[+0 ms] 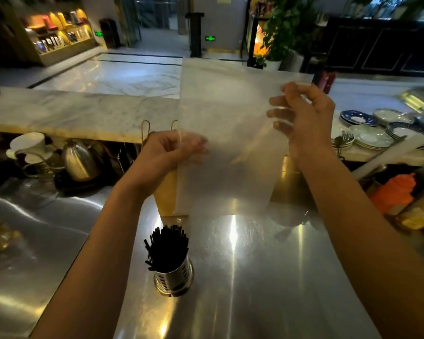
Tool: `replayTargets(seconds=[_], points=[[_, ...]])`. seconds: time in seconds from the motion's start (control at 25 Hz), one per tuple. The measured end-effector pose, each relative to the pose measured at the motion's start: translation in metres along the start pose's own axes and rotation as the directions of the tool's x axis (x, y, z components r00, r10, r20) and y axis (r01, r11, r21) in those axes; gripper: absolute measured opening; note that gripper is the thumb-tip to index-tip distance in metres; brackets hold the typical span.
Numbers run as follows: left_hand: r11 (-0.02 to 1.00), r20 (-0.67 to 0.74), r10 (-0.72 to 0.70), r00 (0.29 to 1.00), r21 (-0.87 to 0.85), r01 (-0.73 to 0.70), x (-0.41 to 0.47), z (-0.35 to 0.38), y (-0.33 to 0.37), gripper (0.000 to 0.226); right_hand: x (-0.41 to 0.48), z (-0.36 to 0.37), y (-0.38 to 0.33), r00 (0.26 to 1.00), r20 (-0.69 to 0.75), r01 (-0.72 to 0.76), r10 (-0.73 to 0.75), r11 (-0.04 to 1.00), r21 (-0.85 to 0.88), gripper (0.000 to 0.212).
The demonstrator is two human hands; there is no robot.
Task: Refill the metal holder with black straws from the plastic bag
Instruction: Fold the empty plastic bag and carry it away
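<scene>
A slotted metal holder point(173, 280) stands on the steel counter point(267, 277) near me, packed with black straws point(167, 248) that fan out at the top. Above and beyond it I hold a translucent plastic bag point(230, 113) flat and upright in the air; no straws show inside it. My left hand point(164, 149) pinches the bag's left edge about halfway down. My right hand point(304, 116) grips its right edge near the top, fingers seen through the film.
A marble bar top point(71, 113) runs behind the counter. A steel kettle point(80, 161) and white dripper cups point(28, 145) sit at left. Stacked plates and saucers point(370, 135) lie at right, with orange and yellow items point(394, 194) below them.
</scene>
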State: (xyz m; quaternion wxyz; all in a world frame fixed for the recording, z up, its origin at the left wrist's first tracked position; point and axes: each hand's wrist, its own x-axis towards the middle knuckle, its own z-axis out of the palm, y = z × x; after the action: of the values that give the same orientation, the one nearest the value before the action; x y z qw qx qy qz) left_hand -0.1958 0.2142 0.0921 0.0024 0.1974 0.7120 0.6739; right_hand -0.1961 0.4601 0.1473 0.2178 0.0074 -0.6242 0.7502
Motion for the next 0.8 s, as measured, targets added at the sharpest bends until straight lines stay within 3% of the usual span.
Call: replayTargets(seconds=[0.12, 0.24, 0.4, 0.48, 0.64, 0.8], points=[[1.000, -0.065, 0.001, 0.998, -0.013, -0.002, -0.011, 0.001, -0.001, 0.016, 0.002, -0.004, -0.004, 0.992, 0.125, 0.008, -0.008, 1.000, -0.003, 0.030], [1.000, -0.182, 0.004, 0.983, -0.026, -0.008, -0.015, -0.005, -0.006, 0.021, -0.007, -0.016, 0.018, 0.942, 0.308, -0.107, 0.131, 0.990, -0.093, 0.028], [0.997, -0.260, -0.021, 0.965, -0.074, 0.001, -0.020, -0.014, -0.011, 0.024, -0.025, -0.032, 0.046, 0.851, 0.431, -0.211, 0.299, 0.947, -0.240, 0.021], [0.995, -0.233, -0.057, 0.971, -0.090, 0.036, -0.023, -0.017, -0.010, 0.027, -0.028, -0.034, 0.048, 0.848, 0.444, -0.199, 0.289, 0.951, -0.237, 0.019], [0.987, -0.017, -0.158, 0.987, 0.013, 0.158, -0.033, -0.024, -0.012, 0.037, -0.023, -0.039, 0.044, 0.858, 0.440, -0.179, 0.266, 0.957, -0.229, 0.019], [0.986, 0.003, -0.162, 0.987, -0.031, 0.162, -0.037, -0.030, -0.015, 0.030, -0.023, -0.039, 0.040, 0.813, 0.506, -0.212, 0.288, 0.956, -0.202, 0.022]])
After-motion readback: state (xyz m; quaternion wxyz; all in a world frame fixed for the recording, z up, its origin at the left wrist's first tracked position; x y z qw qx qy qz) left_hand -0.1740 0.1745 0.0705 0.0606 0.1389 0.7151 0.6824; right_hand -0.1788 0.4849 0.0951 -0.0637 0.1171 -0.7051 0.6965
